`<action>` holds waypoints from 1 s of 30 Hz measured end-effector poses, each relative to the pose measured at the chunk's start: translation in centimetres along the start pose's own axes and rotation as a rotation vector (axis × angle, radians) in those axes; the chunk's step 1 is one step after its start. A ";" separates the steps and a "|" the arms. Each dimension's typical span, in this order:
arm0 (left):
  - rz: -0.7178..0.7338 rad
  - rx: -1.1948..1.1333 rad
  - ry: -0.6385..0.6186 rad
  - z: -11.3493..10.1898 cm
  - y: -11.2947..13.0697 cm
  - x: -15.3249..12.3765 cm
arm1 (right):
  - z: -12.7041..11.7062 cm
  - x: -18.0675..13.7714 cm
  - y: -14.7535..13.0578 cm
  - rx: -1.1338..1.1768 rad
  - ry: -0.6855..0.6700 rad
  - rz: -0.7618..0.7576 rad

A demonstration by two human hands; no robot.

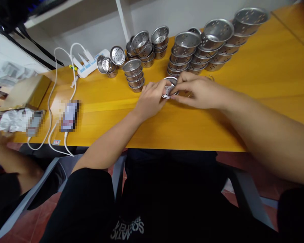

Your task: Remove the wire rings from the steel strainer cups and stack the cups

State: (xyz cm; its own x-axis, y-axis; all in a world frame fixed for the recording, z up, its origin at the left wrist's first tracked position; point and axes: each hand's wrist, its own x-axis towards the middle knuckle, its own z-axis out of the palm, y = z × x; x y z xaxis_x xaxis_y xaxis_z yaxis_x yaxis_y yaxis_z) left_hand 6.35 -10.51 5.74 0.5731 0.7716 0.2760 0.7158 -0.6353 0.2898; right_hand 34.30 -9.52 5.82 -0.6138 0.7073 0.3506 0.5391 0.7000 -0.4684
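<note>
Both my hands meet over the middle of the yellow table (255, 87). My left hand (152, 98) and my right hand (200, 91) are closed around one small perforated metal strainer cup (170, 87), held between their fingertips just above the tabletop. Right behind the hands stand stacks of similar metal strainer cups (207, 44), some leaning. A shorter stack (134, 75) stands just left of my left hand's fingers.
More loose strainer cups (110, 62) lie at the back near a white power strip (90, 64) with white cables (52, 101). A phone (69, 116), a second device (34, 122), crumpled paper and a cardboard box (25, 92) sit at the left. Another person's arm (12, 162) is at the left edge.
</note>
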 end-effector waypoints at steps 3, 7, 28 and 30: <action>-0.026 0.025 -0.032 -1.0 1.1 -0.2 | 0.1 0.2 -0.1 0.017 -0.049 0.046; -0.013 -0.007 -0.072 -1.6 1.2 -0.1 | -0.1 0.3 0.5 0.070 -0.101 0.102; 0.027 -0.108 0.007 0.1 -0.9 0.9 | -1.3 0.2 -0.7 0.212 -0.064 0.076; 0.030 -0.130 -0.027 0.1 -0.8 0.8 | -1.5 0.2 -0.9 0.221 -0.064 0.060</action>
State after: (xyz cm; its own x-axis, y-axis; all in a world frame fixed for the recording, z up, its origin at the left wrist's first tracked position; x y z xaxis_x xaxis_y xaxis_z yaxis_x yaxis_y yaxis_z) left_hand 6.30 -9.39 5.67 0.6057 0.7514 0.2620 0.6413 -0.6558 0.3983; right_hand 34.54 -9.91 7.52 -0.6236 0.7342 0.2685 0.4402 0.6136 -0.6555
